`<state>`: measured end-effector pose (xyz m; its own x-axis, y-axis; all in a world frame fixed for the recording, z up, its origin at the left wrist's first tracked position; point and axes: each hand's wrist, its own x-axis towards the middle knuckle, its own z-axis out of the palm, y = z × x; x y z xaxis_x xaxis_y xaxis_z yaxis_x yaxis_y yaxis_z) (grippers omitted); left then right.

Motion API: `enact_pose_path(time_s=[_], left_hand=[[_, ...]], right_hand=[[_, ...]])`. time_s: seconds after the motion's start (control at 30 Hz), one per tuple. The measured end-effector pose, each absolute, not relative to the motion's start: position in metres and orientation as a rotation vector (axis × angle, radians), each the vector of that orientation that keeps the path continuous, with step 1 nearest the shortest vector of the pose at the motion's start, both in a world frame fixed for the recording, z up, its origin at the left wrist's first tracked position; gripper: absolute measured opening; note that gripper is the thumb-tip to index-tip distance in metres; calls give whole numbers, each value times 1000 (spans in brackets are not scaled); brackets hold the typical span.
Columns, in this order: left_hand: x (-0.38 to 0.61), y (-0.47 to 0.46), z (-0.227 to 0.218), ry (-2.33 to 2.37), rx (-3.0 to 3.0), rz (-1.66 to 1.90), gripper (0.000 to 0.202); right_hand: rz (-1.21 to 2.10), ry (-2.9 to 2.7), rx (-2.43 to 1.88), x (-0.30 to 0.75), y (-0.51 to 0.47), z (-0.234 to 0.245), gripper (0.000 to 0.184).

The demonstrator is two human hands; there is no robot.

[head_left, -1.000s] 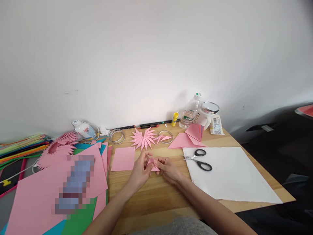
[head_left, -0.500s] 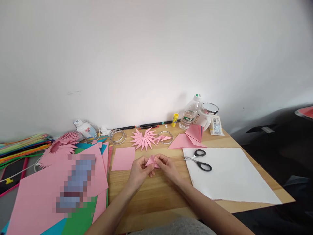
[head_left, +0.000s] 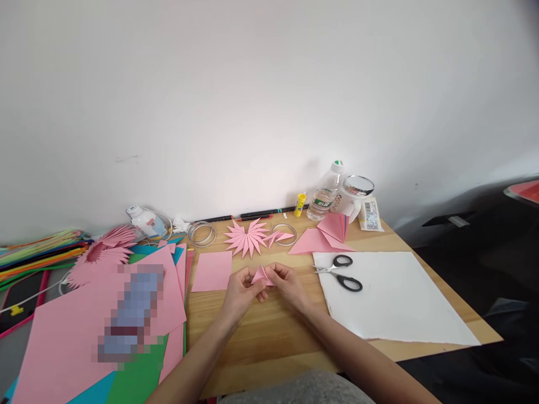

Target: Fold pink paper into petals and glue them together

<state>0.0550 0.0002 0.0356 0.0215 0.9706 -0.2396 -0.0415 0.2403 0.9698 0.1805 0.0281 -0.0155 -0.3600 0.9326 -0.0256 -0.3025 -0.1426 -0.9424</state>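
Observation:
Between my two hands is a small folded piece of pink paper (head_left: 260,275), raised just over the wooden table. My left hand (head_left: 243,289) pinches its left side, thumb toward me. The fingers of my right hand (head_left: 286,282) are closed on its right side. Behind them lies a fan-shaped flower of folded pink points (head_left: 247,238), with small folded pink pieces (head_left: 275,238) at its right, by a metal ring (head_left: 290,234). A flat pink sheet (head_left: 211,271) lies left of my left hand.
Black-handled scissors (head_left: 345,273) lie on a white board (head_left: 387,300) at the right. Larger pink folds (head_left: 314,242), a glue stick (head_left: 300,205), a water bottle (head_left: 323,196) and a mug (head_left: 352,196) stand behind. Coloured sheets (head_left: 138,379) and a spiky pink ring (head_left: 103,252) cover the left.
Both hands keep hold of the small pink paper, which has tilted slightly between the fingers. The view has shifted a little; the other things lie as before.

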Motion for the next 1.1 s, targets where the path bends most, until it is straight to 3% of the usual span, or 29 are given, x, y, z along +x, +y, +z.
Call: enact_pose_path(time_s=[0.17,0.53,1.1], left_hand=[[49,2,37,1280,968,1144,22],[49,0,35,1294,932,1201,23],[57,-8,14,1253,998,1195,27]], right_hand=[[1790,-1123,-812,175,27,-15,42],[1626,-1175,-938,179,28,-11,41],[1803,-1138,-780,174,24,-4,38]])
